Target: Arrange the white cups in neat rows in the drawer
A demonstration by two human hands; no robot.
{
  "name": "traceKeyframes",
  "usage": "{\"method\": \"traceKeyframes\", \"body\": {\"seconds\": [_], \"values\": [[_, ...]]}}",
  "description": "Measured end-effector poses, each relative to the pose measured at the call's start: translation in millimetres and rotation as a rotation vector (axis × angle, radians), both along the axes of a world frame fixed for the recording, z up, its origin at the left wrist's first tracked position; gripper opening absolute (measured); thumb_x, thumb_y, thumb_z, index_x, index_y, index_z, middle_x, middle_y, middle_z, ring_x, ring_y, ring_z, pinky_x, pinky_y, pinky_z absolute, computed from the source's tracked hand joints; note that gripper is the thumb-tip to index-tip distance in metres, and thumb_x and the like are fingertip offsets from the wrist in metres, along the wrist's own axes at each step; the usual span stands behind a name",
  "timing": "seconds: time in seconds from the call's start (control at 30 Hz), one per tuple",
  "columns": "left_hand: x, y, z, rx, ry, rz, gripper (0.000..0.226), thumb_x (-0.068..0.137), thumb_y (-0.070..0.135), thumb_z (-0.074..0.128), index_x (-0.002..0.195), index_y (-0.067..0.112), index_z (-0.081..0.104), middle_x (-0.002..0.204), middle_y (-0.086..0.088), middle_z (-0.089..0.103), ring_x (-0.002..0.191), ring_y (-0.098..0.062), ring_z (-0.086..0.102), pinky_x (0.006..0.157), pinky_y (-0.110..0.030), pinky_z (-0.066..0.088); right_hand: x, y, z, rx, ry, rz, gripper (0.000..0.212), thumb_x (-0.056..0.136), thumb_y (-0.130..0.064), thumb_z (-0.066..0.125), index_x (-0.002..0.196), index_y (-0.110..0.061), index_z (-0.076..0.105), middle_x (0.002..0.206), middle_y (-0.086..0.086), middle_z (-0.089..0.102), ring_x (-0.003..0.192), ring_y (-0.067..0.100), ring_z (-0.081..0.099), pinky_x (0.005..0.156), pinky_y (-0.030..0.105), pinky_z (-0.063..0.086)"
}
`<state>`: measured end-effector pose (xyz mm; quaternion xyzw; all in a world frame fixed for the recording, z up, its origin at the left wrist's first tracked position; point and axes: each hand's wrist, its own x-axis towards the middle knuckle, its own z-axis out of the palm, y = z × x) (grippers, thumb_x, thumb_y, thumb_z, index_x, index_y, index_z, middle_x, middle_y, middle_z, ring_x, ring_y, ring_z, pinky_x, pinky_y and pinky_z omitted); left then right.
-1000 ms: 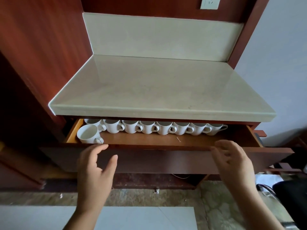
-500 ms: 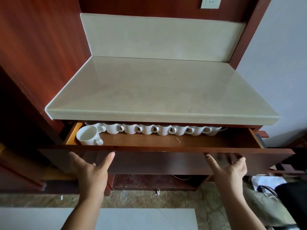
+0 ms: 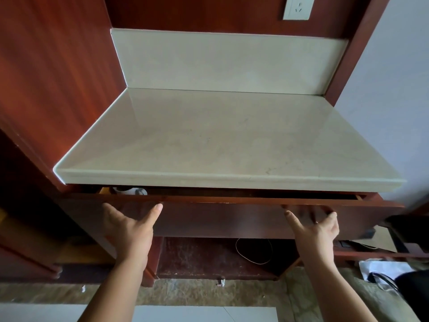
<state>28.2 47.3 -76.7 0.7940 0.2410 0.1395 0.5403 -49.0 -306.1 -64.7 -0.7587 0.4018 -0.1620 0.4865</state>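
The wooden drawer (image 3: 220,217) under the stone countertop is pushed almost fully in; only a thin dark gap shows along its top. Through that gap at the left, a sliver of one white cup (image 3: 131,190) is visible; the other cups are hidden under the counter. My left hand (image 3: 130,228) lies flat against the drawer front on its left side, fingers spread. My right hand (image 3: 315,228) presses flat on the drawer front at the right, fingers apart. Neither hand holds anything.
The beige stone countertop (image 3: 220,140) with a backsplash sits between red-brown wooden panels. A wall socket (image 3: 298,6) is above. Below the drawer is an open niche with a thin cable (image 3: 254,249). White papers (image 3: 383,269) and a dark chair lie low right.
Both hands dropped from the drawer's top edge to its front and pushed it in. The row of white cups has slid out of sight under the counter.
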Motion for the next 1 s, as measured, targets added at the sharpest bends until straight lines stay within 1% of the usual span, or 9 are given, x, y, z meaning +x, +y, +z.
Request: {"method": "traceKeyframes", "body": {"seconds": [0.13, 0.3, 0.43, 0.53, 0.67, 0.83, 0.9, 0.97, 1.0], "values": [[17, -6, 0, -0.043, -0.017, -0.006, 0.129, 0.074, 0.049, 0.086, 0.162, 0.018, -0.003, 0.17, -0.012, 0.001, 0.155, -0.027, 0.006, 0.123, -0.048, 0.02, 17, -4, 2, 0.0, -0.004, 0.002, 0.12, 0.081, -0.052, 0.078, 0.161, -0.014, -0.002, 0.167, 0.004, 0.001, 0.145, 0.036, 0.033, 0.112, 0.053, 0.032], [37, -10, -1, -0.079, -0.047, -0.038, 0.127, 0.078, 0.041, 0.087, 0.162, 0.018, -0.005, 0.169, -0.011, 0.0, 0.155, -0.025, 0.012, 0.118, -0.036, 0.022, 35, -8, 6, 0.001, 0.01, 0.01, 0.116, 0.084, -0.053, 0.075, 0.162, -0.016, -0.003, 0.168, 0.002, 0.0, 0.143, 0.037, 0.035, 0.106, 0.055, 0.037], [46, -8, -9, -0.064, -0.058, 0.002, 0.132, 0.071, 0.047, 0.089, 0.162, 0.023, -0.004, 0.168, -0.011, 0.002, 0.154, -0.027, 0.015, 0.121, -0.049, 0.028, 42, -10, 3, -0.022, 0.037, 0.044, 0.113, 0.089, -0.044, 0.073, 0.161, -0.016, -0.01, 0.168, 0.001, -0.007, 0.144, 0.036, 0.035, 0.105, 0.049, 0.038], [47, -8, -14, -0.037, -0.062, 0.016, 0.134, 0.067, 0.053, 0.089, 0.162, 0.023, -0.002, 0.167, -0.013, 0.006, 0.152, -0.03, 0.021, 0.119, -0.051, 0.031, 42, -13, -2, -0.035, 0.054, 0.083, 0.116, 0.088, -0.038, 0.075, 0.159, -0.016, -0.015, 0.167, -0.001, -0.014, 0.149, 0.033, 0.026, 0.11, 0.047, 0.034], [52, -2, -23, 0.038, -0.053, 0.02, 0.141, 0.061, 0.068, 0.086, 0.16, 0.024, -0.004, 0.165, -0.017, 0.009, 0.152, -0.032, 0.019, 0.119, -0.057, 0.029, 49, -14, -3, 0.012, 0.064, 0.084, 0.119, 0.087, -0.035, 0.075, 0.158, -0.014, -0.018, 0.166, -0.001, -0.019, 0.152, 0.031, 0.017, 0.112, 0.045, 0.03], [55, -1, -27, 0.06, -0.069, 0.018, 0.136, 0.068, 0.059, 0.088, 0.161, 0.023, -0.005, 0.166, -0.017, 0.006, 0.153, -0.033, 0.016, 0.119, -0.056, 0.03, 57, -12, 2, 0.084, 0.041, 0.071, 0.126, 0.084, -0.045, 0.077, 0.157, -0.012, -0.02, 0.167, 0.004, -0.022, 0.155, 0.032, 0.007, 0.121, 0.048, 0.021], [57, -1, -21, 0.06, -0.082, 0.016, 0.123, 0.077, 0.044, 0.087, 0.162, 0.02, 0.001, 0.164, -0.018, 0.011, 0.149, -0.03, 0.028, 0.116, -0.053, 0.036, 49, -13, 3, 0.064, 0.04, 0.093, 0.119, 0.086, -0.043, 0.076, 0.159, -0.013, -0.013, 0.168, 0.003, -0.015, 0.154, 0.031, 0.013, 0.118, 0.048, 0.025], [49, 13, -32, -0.006, -0.066, -0.013, 0.103, 0.085, 0.025, 0.083, 0.161, 0.024, 0.013, 0.162, -0.014, 0.023, 0.133, -0.025, 0.048, 0.104, -0.05, 0.046, 38, -21, 7, 0.043, 0.039, 0.113, 0.1, 0.086, -0.036, 0.076, 0.158, -0.013, 0.011, 0.164, 0.005, 0.017, 0.145, 0.033, 0.032, 0.107, 0.047, 0.037], [35, 20, -36, -0.026, 0.009, -0.031, 0.095, 0.088, 0.02, 0.08, 0.16, 0.028, 0.018, 0.16, -0.011, 0.031, 0.126, -0.026, 0.055, 0.102, -0.05, 0.048, 31, -27, 14, 0.062, 0.041, 0.13, 0.089, 0.087, -0.033, 0.076, 0.154, -0.014, 0.022, 0.152, 0.003, 0.034, 0.136, 0.033, 0.042, 0.101, 0.043, 0.041]]}}
